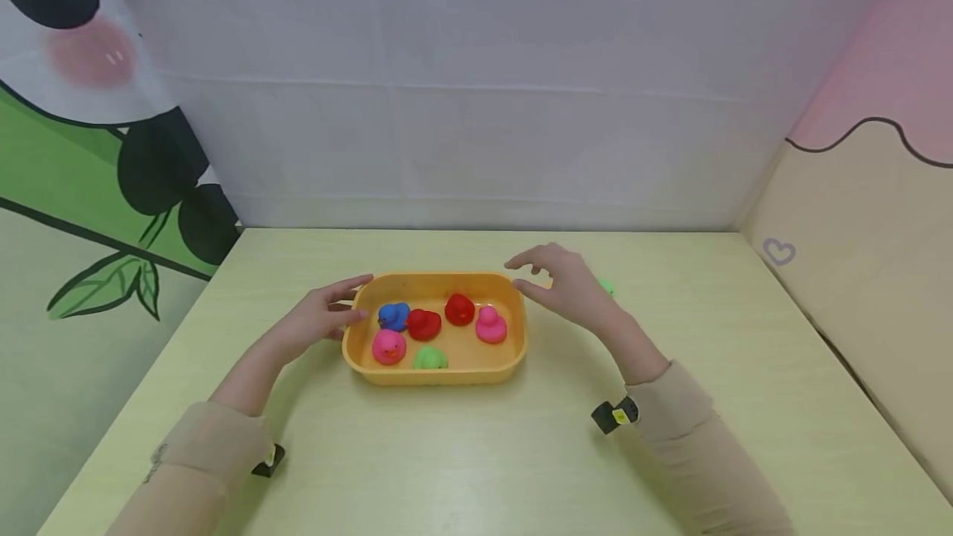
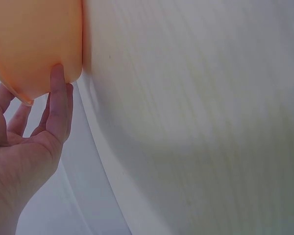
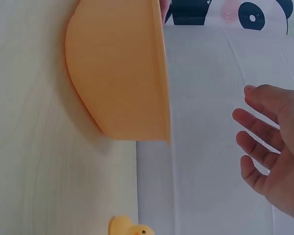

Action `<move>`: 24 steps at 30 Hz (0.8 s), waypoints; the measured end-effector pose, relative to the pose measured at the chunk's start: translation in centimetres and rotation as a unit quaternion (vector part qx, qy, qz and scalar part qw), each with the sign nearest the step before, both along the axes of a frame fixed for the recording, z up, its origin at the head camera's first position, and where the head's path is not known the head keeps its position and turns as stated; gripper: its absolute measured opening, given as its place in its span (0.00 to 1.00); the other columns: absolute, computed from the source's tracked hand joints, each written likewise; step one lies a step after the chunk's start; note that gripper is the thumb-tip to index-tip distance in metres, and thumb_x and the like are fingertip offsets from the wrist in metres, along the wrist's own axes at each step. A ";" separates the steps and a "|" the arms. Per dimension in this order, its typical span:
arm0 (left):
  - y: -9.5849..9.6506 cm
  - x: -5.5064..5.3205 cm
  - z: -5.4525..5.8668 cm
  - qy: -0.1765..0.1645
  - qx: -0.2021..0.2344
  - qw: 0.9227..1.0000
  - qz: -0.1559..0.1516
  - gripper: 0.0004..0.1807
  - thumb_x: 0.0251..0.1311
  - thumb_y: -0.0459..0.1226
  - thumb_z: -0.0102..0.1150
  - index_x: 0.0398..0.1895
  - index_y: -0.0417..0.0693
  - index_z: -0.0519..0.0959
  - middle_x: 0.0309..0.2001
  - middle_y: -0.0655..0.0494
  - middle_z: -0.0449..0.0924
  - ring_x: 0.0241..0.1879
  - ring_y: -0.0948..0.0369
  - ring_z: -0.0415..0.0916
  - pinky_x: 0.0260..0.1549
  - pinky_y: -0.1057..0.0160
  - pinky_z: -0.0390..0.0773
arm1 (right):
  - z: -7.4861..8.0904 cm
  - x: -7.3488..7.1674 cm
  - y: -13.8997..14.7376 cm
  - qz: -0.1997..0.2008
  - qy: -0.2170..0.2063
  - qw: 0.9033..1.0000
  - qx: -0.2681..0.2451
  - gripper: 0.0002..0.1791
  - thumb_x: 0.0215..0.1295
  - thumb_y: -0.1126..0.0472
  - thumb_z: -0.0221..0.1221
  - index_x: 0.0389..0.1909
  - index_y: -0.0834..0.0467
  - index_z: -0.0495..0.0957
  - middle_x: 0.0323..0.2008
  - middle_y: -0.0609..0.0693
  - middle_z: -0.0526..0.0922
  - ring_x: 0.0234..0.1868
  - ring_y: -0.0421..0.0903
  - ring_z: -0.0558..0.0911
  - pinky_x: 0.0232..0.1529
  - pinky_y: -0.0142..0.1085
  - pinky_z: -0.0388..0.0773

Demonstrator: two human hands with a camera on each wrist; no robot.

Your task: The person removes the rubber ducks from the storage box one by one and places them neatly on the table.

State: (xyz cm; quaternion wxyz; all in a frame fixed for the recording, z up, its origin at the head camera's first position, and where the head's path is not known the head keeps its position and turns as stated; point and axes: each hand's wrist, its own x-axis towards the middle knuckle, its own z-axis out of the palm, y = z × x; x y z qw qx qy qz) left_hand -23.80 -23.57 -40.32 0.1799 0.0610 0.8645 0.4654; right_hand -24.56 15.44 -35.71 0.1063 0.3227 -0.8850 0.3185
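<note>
An orange plastic tub (image 1: 435,377) sits on the table with several small toy ducks inside: a blue duck (image 1: 393,317), a red duck (image 1: 424,324), another red one, a pink duck (image 1: 490,324), a second pink one and a green duck (image 1: 430,358). My left hand (image 1: 323,317) rests against the tub's left end; its extended fingers (image 2: 58,100) touch the outer wall. Past the right end, my right hand (image 1: 562,284) hovers above rim height with loosely bent, spread fingers and nothing in them.
A yellow duck (image 3: 130,226) stands on the table beyond the tub's right end, mostly hidden behind my right hand in the head view. Something green (image 1: 606,286) peeks out beside that hand. A white cloth wall (image 1: 476,155) rises along the table's back edge.
</note>
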 end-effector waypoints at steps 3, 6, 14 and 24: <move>0.0 0.0 0.1 -0.001 -0.003 1.000 0.001 0.36 0.63 0.45 0.56 0.73 0.62 0.54 0.67 0.40 0.59 0.63 0.41 0.63 0.45 0.56 0.81 | -0.6 -0.1 -0.9 0.006 -0.003 1.000 -0.001 0.15 0.60 0.59 0.63 0.48 0.54 0.81 0.45 0.49 0.83 0.40 0.49 0.76 0.41 0.41 0.75; 0.0 0.0 0.1 -0.002 -0.002 1.000 0.002 0.36 0.63 0.46 0.57 0.73 0.62 0.54 0.67 0.41 0.60 0.63 0.42 0.63 0.45 0.56 0.81 | -1.2 -0.3 -1.8 0.016 -0.004 1.000 -0.007 0.14 0.60 0.60 0.63 0.48 0.55 0.81 0.45 0.49 0.83 0.40 0.50 0.76 0.41 0.41 0.75; -0.1 -0.1 -0.1 0.001 -0.001 1.000 -0.003 0.36 0.64 0.45 0.56 0.73 0.61 0.54 0.67 0.41 0.59 0.63 0.42 0.63 0.46 0.56 0.80 | -3.0 -1.1 -3.9 0.021 -0.061 0.998 -0.005 0.16 0.60 0.61 0.63 0.50 0.56 0.79 0.48 0.52 0.82 0.44 0.51 0.76 0.46 0.46 0.78; -0.1 -0.1 -0.3 0.001 -0.002 1.000 -0.003 0.36 0.64 0.45 0.56 0.73 0.61 0.53 0.66 0.41 0.60 0.63 0.42 0.63 0.46 0.56 0.80 | -4.3 -1.8 -5.7 0.023 -0.095 0.995 0.002 0.16 0.60 0.59 0.63 0.50 0.55 0.80 0.47 0.49 0.82 0.44 0.47 0.76 0.47 0.38 0.76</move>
